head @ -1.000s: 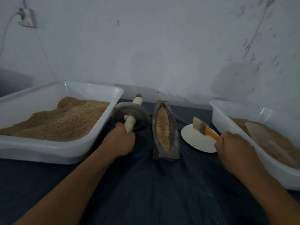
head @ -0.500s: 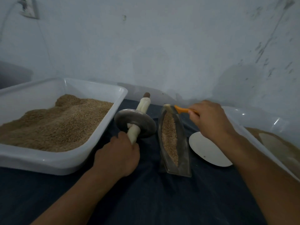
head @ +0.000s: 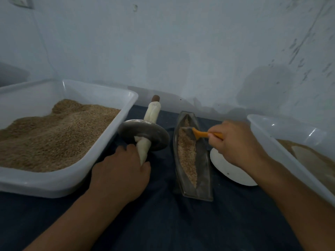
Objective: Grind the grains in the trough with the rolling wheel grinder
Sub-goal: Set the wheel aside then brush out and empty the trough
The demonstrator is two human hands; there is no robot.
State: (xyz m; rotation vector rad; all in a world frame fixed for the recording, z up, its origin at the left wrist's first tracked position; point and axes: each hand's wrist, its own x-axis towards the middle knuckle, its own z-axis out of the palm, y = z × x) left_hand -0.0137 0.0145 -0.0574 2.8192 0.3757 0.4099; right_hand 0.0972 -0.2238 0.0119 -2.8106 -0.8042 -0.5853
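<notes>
A boat-shaped metal trough (head: pixel 204 171) lies on the dark cloth in the middle, with a strip of brown grains (head: pixel 187 153) along its groove. The rolling wheel grinder (head: pixel 145 134), a grey metal disc on a pale wrapped axle, stands tilted on the cloth left of the trough. My left hand (head: pixel 121 171) grips the near end of its axle. My right hand (head: pixel 233 142) holds a brush with an orange handle (head: pixel 201 134), whose bristles touch the grains in the trough's far half.
A large white tub (head: pixel 76 180) of brown grain stands at the left, close against the wheel. Another white tub (head: pixel 282 140) with grain sits at the right. A white plate (head: pixel 228 171) lies between that tub and the trough. A wall rises right behind.
My right hand carried the brush from the white plate over to the trough's far end, then drew it nearer along the grains. My left hand kept its grip on the grinder.
</notes>
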